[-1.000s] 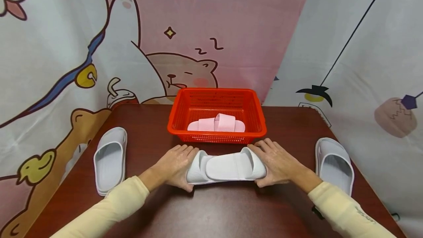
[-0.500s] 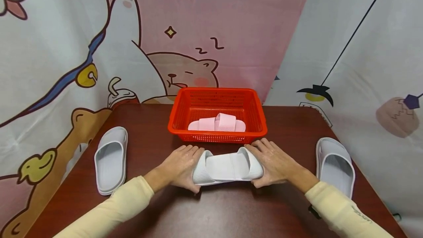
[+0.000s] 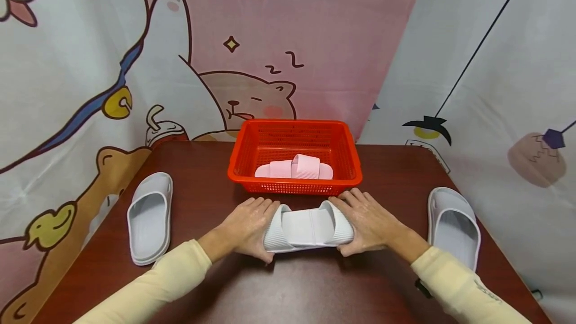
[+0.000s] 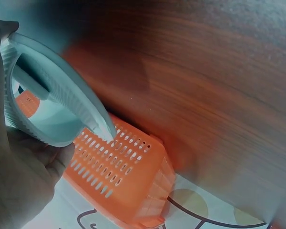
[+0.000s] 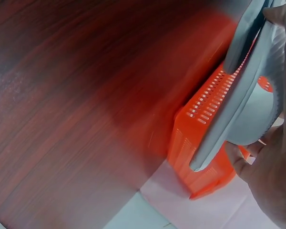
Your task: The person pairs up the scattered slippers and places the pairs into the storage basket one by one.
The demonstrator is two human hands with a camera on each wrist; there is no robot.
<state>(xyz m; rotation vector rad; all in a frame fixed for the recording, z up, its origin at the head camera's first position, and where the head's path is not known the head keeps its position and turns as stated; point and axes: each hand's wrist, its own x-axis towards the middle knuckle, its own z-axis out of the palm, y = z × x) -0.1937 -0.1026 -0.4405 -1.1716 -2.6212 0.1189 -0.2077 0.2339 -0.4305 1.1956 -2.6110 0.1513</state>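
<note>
Two white slippers with ribbed straps are held together, one nested into the other heel to toe, in front of the red basket. My left hand (image 3: 249,231) grips the left slipper (image 3: 275,234) around its strap end, thumb on the near side. On the other end, my right hand (image 3: 366,224) grips the right slipper (image 3: 344,226) the same way. In the left wrist view the strap (image 4: 59,131) and ribbed sole edge of a slipper show beside the palm. Two sole edges, one belonging to the right-hand slipper (image 5: 238,102), appear in the right wrist view.
A red plastic basket (image 3: 294,186) stands just beyond the hands, with pink slippers (image 3: 306,168) inside. One grey closed-toe slipper (image 3: 150,226) lies at the table's left, another (image 3: 455,231) at its right. Printed cloth (image 3: 315,39) hangs around the brown table (image 3: 297,289).
Both hands have come nearer each other, sliding the white slippers further together so less sole shows between the straps. The basket and the grey slippers have stayed in place.
</note>
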